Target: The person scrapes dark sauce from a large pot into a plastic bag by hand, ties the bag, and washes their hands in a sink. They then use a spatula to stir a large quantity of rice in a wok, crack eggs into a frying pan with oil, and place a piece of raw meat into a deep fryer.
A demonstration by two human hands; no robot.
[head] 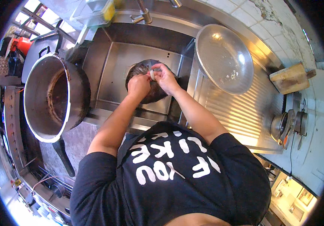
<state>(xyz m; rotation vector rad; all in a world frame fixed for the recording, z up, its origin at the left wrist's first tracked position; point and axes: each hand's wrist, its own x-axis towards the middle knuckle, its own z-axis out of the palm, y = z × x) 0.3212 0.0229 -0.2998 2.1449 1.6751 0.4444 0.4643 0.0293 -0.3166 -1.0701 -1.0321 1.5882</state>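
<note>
A small pale piece [152,75], perhaps a garlic clove, is pinched between the fingertips of my right hand [164,78]. The fingers of my left hand [140,85] meet it from the other side, so both hands seem to grip it. They are held over a dark, rounded bag or bowl [154,97] with brownish matter at its top; the hands partly cover it, and I cannot tell its contents. That dark container sits inside a stainless steel sink [114,60]. To the right, a wide shallow metal pan or strainer [221,56] holds several small whitish pieces [232,75].
A large, stained pot [80,96] with a black handle [63,155] lies tipped left of the sink. The tap [144,17] rises behind the basin. On the right are a ridged drainboard [235,118], a wooden block [290,79] and hanging pans [280,128]. A clear plastic tub [92,12] stands back left.
</note>
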